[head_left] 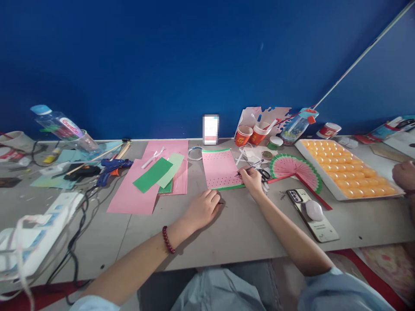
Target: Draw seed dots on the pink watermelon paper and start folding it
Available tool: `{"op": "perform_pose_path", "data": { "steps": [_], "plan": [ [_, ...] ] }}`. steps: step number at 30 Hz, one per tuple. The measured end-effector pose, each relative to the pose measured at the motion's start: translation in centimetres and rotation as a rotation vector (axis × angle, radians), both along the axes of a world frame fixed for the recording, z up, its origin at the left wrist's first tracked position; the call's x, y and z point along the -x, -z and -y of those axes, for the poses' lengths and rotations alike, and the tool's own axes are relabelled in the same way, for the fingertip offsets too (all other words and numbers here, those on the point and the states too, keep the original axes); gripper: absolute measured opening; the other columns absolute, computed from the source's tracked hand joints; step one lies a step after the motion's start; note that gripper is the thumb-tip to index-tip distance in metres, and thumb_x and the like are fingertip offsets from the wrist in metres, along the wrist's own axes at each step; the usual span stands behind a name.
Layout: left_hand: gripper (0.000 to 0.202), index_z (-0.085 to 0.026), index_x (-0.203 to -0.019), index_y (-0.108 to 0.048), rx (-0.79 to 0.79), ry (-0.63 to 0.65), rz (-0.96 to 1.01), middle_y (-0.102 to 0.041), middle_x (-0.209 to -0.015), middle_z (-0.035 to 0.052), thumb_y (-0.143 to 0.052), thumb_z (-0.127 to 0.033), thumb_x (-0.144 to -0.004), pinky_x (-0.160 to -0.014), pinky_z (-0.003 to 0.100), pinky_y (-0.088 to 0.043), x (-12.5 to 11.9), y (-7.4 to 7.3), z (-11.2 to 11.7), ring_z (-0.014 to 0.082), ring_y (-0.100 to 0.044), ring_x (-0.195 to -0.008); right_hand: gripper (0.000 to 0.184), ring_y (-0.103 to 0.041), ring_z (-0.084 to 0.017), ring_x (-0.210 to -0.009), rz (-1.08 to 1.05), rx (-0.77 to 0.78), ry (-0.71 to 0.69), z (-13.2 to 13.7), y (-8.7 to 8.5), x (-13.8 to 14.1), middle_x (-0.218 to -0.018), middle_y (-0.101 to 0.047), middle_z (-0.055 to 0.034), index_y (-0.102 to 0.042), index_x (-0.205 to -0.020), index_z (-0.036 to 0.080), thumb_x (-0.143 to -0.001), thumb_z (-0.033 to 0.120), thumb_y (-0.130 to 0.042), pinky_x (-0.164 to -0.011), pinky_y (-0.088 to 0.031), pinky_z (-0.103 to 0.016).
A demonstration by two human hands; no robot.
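A pink sheet of paper with green strips along its top and bottom edges lies before me, with rows of dark dots near both strips. Closed around a slim pen, my right hand rests at the sheet's right side, the tip close to the paper. My left hand lies curled at the sheet's lower edge. A thin dark bit pokes out by its fingers; its kind is hidden. Black-handled scissors lie just beyond my right hand, beside a pleated pink-and-green paper fan with red sticks.
Pink sheets and green paper pieces lie left, near a blue glue gun and a power strip. A phone, paper cups and a tray of orange balls stand right. Another person's hand is at far right.
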State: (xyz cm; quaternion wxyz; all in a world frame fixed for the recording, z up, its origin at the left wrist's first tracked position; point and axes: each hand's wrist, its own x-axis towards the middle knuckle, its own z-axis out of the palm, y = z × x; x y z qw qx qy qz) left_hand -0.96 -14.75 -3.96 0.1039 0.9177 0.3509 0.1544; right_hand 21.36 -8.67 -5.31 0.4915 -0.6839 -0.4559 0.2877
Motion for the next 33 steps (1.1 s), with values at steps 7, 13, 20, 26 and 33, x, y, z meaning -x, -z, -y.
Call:
{"op": "perform_pose_path", "data": {
  "steps": [7,13,20,26,33],
  "plan": [
    [0.014,-0.019,-0.09,-0.05,-0.003,0.0,0.003,-0.058,-0.098,0.0074,-0.039,-0.024,-0.097,-0.082,0.037,-0.049,0.06,0.08,0.01,0.0228,-0.054,-0.098,0.017,-0.055,-0.015,-0.043,-0.013,0.034,0.022,-0.05,0.1,-0.1,-0.05,-0.061,0.0008,-0.063,-0.065,0.016,-0.066,0.029,-0.053,-0.046,-0.042,-0.023],
    [0.013,-0.019,-0.09,-0.05,0.005,-0.006,0.016,-0.058,-0.098,0.0073,-0.039,-0.023,-0.096,-0.082,0.036,-0.049,0.07,0.15,0.0,0.0223,-0.054,-0.097,0.018,-0.054,-0.015,-0.043,0.002,0.033,0.025,-0.07,0.07,-0.15,-0.045,-0.058,0.0015,-0.064,-0.065,0.016,-0.066,0.029,-0.052,-0.048,-0.042,-0.023],
    [0.014,-0.019,-0.089,-0.05,-0.003,-0.003,0.019,-0.058,-0.098,0.0077,-0.039,-0.023,-0.096,-0.081,0.037,-0.049,0.07,-0.01,0.0,0.0229,-0.054,-0.097,0.02,-0.055,-0.016,-0.045,0.03,0.038,0.018,0.05,-0.14,-0.1,-0.041,-0.055,0.0023,-0.065,-0.066,0.016,-0.067,0.03,-0.051,-0.05,-0.043,-0.024],
    [0.012,-0.02,-0.089,-0.049,-0.01,0.002,0.039,-0.058,-0.097,0.0074,-0.04,-0.023,-0.095,-0.08,0.036,-0.049,0.06,0.02,0.03,0.0226,-0.054,-0.096,0.019,-0.054,-0.016,-0.044,-0.007,0.044,0.02,-0.02,0.01,-0.14,-0.042,-0.055,0.0023,-0.065,-0.067,0.016,-0.067,0.03,-0.052,-0.048,-0.042,-0.023],
    [0.013,-0.019,-0.09,-0.05,-0.018,0.003,0.005,-0.058,-0.098,0.0075,-0.04,-0.023,-0.096,-0.081,0.037,-0.049,0.06,-0.09,0.03,0.0227,-0.053,-0.096,0.019,-0.052,-0.015,-0.043,-0.008,0.044,0.02,0.16,-0.43,0.1,-0.04,-0.053,0.0022,-0.064,-0.065,0.016,-0.066,0.031,-0.052,-0.047,-0.04,-0.023]
  ]
}}
